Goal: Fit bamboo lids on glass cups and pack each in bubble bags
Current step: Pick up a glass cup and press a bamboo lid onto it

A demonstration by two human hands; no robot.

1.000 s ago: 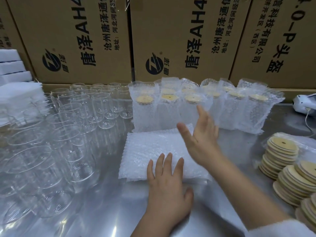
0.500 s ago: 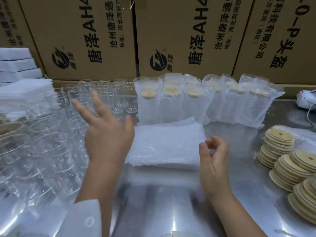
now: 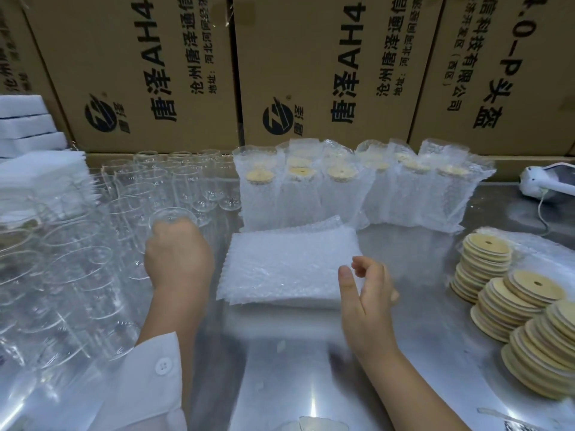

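The glass cup [image 3: 172, 215] in play is clear, thin-walled and cylindrical. It stands upright just left of the stack of bubble bags [image 3: 289, 262], with its long axis vertical and its open round rim facing up. The left hand [image 3: 179, 253] grips it from the near side, fingers curled round the wall, so only the rim and a little of the lower glass show past the knuckles. A white buttoned sleeve [image 3: 149, 384] covers that forearm.

The stack itself is a flat, roughly rectangular pile of white, dimpled plastic bags lying on the shiny metal table [image 3: 295, 368]. The right hand [image 3: 368, 293] hovers over the stack's near right corner. Its thumb and forefinger curve loosely toward each other and it holds nothing.

Further left of the stack, beyond the held cup, is a dense crowd of empty cups [image 3: 93, 244] of the same kind, all upright. Behind the stack stands a row of packed cups [image 3: 357, 194], each upright in a frosted bubble bag with a pale round lid showing at the top. To the right of the stack are leaning piles of bamboo lids [image 3: 504, 293], which are thin tan discs with a small centre hole. Some of them rest on clear plastic.

Far left of the stack, white foam sheets [image 3: 28, 126] are piled in slabs. At the far right lies a white corded device [image 3: 541, 181]. Brown cardboard boxes [image 3: 311, 73] with black print form a wall behind everything.
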